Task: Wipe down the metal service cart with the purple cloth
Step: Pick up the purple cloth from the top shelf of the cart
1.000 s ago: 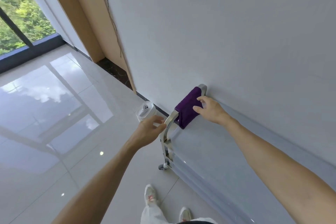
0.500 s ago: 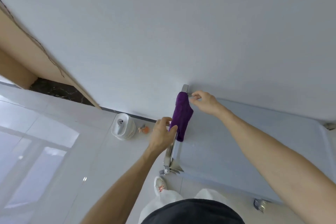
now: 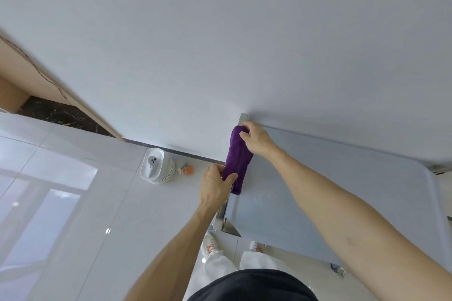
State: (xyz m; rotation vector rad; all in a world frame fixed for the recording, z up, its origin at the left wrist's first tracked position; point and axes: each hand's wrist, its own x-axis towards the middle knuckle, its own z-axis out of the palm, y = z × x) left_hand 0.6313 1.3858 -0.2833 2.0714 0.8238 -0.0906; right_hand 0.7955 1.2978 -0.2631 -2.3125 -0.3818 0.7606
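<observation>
The metal service cart (image 3: 342, 190) stands against the white wall, its flat grey top seen from above. A purple cloth (image 3: 238, 159) is draped over the handle bar at the cart's left end. My left hand (image 3: 216, 187) grips the cloth's near end, thumb over it, around the bar. My right hand (image 3: 256, 140) holds the cloth's far end near the wall, fingers curled on it. The bar (image 3: 226, 208) shows bare below my left hand.
A white bowl-shaped device (image 3: 156, 165) and a small orange object (image 3: 187, 169) sit on the glossy tiled floor left of the cart, by the wall. My feet (image 3: 210, 247) stand at the cart's near left corner. A cart wheel (image 3: 338, 269) shows at lower right.
The view has swung to look straight down on the cart. My left hand moved from the bare bar onto the cloth's near end. My right hand shifted to the cloth's far end.
</observation>
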